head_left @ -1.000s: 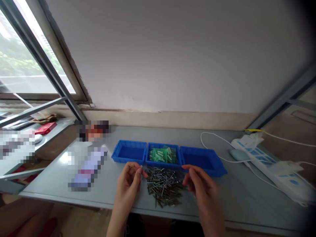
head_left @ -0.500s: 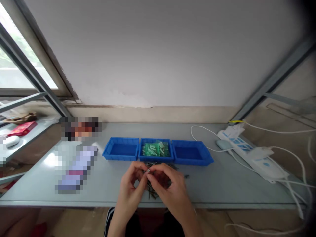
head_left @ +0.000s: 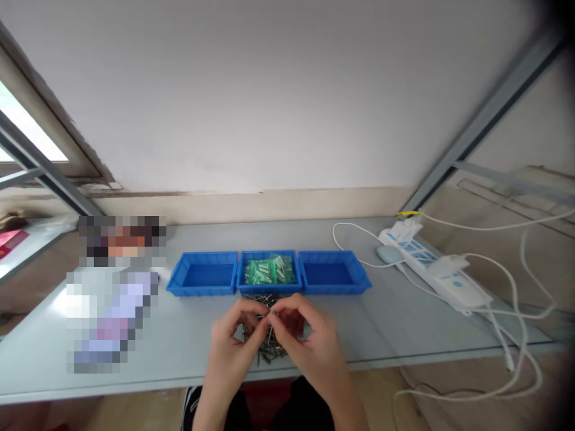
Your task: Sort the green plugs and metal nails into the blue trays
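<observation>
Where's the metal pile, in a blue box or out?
Out: the metal pile lies on the table, in front of the middle blue box.

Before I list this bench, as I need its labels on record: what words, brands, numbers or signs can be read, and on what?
No text can be read.
Green packets in the middle blue tray: no wording legible.
Power strip: blue areas; any print is too small.
Red item, left edge: too blurred.
Purple object: pixelated, unreadable.
Loose metal pieces: any marking is too small.
</observation>
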Demonstrator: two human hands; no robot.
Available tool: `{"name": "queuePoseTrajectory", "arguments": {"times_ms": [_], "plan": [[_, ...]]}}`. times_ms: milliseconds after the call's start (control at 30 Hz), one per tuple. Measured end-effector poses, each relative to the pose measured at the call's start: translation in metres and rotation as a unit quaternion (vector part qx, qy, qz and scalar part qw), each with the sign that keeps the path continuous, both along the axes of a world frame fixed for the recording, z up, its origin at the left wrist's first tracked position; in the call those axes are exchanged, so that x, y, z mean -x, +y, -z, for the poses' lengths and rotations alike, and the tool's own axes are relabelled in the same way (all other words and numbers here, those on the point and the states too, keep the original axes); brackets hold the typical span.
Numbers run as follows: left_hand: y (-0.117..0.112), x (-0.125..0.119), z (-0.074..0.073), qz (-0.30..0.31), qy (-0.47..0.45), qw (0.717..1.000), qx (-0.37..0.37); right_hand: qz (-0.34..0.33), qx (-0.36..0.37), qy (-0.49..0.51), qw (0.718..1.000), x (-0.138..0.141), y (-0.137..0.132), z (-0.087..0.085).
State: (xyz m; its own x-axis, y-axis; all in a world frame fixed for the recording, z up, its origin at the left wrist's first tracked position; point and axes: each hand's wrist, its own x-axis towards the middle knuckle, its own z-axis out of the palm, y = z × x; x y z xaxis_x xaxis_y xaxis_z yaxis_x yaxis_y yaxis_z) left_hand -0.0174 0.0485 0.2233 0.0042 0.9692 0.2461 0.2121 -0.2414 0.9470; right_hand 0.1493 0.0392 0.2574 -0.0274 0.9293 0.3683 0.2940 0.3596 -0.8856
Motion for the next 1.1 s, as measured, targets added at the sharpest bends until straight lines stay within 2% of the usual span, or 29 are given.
{"name": "queuePoseTrajectory", "arguments": {"times_ms": [67, 200, 267, 333, 433, 600, 700, 900, 1000, 1100], "plan": [[0.001, 0.000, -0.001, -0.022, 0.001, 1.000, -0.009, 0.054, -0.024, 0.022, 0.998, -0.005, 0.003, -0.001], [0.005, 0.011, -0.002, -0.069, -0.004, 0.997, -0.042, 0.239, -0.053, 0.029, 0.969, -0.031, 0.017, 0.008], [0.006, 0.018, -0.001, -0.090, -0.014, 0.995, -0.047, 0.278, -0.028, -0.011, 0.960, -0.050, 0.024, 0.016], [0.006, 0.022, 0.001, -0.123, -0.034, 0.991, -0.036, 0.288, 0.010, -0.041, 0.957, -0.067, 0.025, 0.022], [0.003, 0.022, 0.003, -0.161, -0.068, 0.985, -0.009, 0.269, 0.061, -0.078, 0.958, -0.087, 0.017, 0.023], [0.001, 0.013, -0.003, -0.156, -0.076, 0.985, 0.011, 0.137, 0.186, -0.171, 0.958, -0.102, 0.001, 0.019], [0.002, 0.012, -0.007, -0.153, -0.075, 0.985, 0.006, 0.081, 0.223, -0.208, 0.949, -0.106, 0.001, 0.023], [0.002, 0.014, -0.004, -0.135, -0.067, 0.989, 0.000, 0.064, 0.232, -0.235, 0.942, -0.110, 0.003, 0.032], [0.000, 0.012, -0.004, -0.119, -0.058, 0.991, -0.012, 0.065, 0.206, -0.198, 0.956, -0.105, -0.002, 0.024], [-0.002, 0.005, -0.009, -0.058, -0.020, 0.997, -0.054, 0.046, 0.133, -0.152, 0.978, -0.087, -0.005, 0.010]]}}
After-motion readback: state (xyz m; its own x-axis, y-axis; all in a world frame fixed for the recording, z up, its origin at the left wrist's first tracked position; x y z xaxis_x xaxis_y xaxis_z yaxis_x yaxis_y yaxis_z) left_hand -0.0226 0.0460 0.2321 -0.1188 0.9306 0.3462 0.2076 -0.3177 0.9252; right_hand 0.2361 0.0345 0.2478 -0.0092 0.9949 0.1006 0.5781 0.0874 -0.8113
